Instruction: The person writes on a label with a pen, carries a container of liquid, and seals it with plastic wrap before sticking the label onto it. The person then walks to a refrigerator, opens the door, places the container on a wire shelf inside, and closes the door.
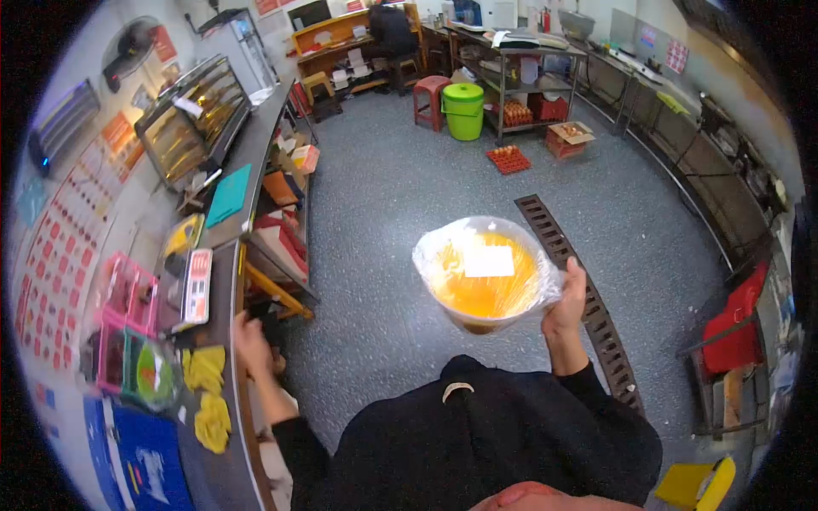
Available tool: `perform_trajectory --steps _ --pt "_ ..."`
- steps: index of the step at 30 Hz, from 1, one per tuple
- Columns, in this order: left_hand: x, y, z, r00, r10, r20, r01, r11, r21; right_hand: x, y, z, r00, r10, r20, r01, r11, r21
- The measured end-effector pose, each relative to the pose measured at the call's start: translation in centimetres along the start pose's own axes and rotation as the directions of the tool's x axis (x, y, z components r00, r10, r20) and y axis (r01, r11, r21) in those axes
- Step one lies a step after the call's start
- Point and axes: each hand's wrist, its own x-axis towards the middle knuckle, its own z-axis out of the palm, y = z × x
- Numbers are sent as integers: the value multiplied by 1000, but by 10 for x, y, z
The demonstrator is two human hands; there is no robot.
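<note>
A round bowl with orange-yellow contents is covered in clear plastic wrap, and a white label lies on top. My right hand grips the bowl's right edge, holding it in front of my body above the floor. At the edge of the left counter is my left hand, slightly blurred and away from the bowl; what its fingers do is too smeared to tell. Yellow cloths lie on the counter beside it.
Left counter carries a scale, pink baskets and a teal board. On the floor stand a green bin, a red stool and an egg tray. A person is at the back.
</note>
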Motion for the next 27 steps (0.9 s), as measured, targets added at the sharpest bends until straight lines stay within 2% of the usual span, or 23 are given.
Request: perform_trajectory --steps 1,2,3,4,5,6,7,8,9,10,13,14,15,17,18,19,21,23,25,27 --pt "36 -10 46 1000 7 20 -7 1000 7 28 17 11 999 -41 -5 41 999 -27" --pt "63 -18 93 872 -273 406 342 934 -105 58 32 26 999 -41 -14 41 999 -20" --pt "85 -37 139 532 -418 736 669 740 -63 87 47 40 999 -41 -23 41 999 -13" --pt "97 -91 186 516 -424 744 675 736 -49 112 52 60 998 7 64 -5 1000 -29" --pt "104 -163 230 558 -385 736 506 860 67 136 57 81 987 59 151 -53 997 -48" --pt "115 -203 263 602 -320 732 302 939 163 159 62 116 986 52 156 -46 998 -40" --pt "113 -178 270 733 -272 624 314 948 44 195 74 137 987 31 160 -26 999 -37" --pt "84 -306 313 804 -372 463 445 894 -56 226 92 155 997 6 81 -3 1000 -28" --pt "73 -257 298 749 -569 339 515 822 244 253 111 173 1000 -10 -6 10 1000 -20" --pt "63 -265 297 672 -675 305 572 735 364 276 122 198 999 32 37 -32 999 4" --pt "66 -318 302 427 -837 342 637 547 543 367 176 244 996 80 29 -79 997 -12" --pt "74 -327 305 345 -873 345 638 488 596 399 196 257 999 15 37 -10 991 -133" --pt "86 -337 313 272 -899 344 634 436 638 426 212 275 999 17 37 -12 990 -141" --pt "114 -356 332 170 -927 335 623 364 692 482 252 317 1000 1 -5 -2 997 -81" --pt "131 -363 344 134 -933 333 620 341 707 513 273 325 998 44 34 -41 996 -84" --pt "149 -372 358 113 -935 337 624 331 708 542 293 337 994 87 73 -81 993 -90" --pt "193 -397 391 99 -929 356 635 334 696 587 326 383 996 43 77 -38 997 -66" --pt "255 -415 438 128 -908 399 654 380 654 624 345 448 990 52 128 -49 999 -21" --pt "331 -436 497 225 -837 499 639 514 572 662 365 509 986 20 163 -11 999 -52" --pt "425 -463 566 439 -631 639 550 752 365 717 397 547 982 25 189 -17 999 -46"
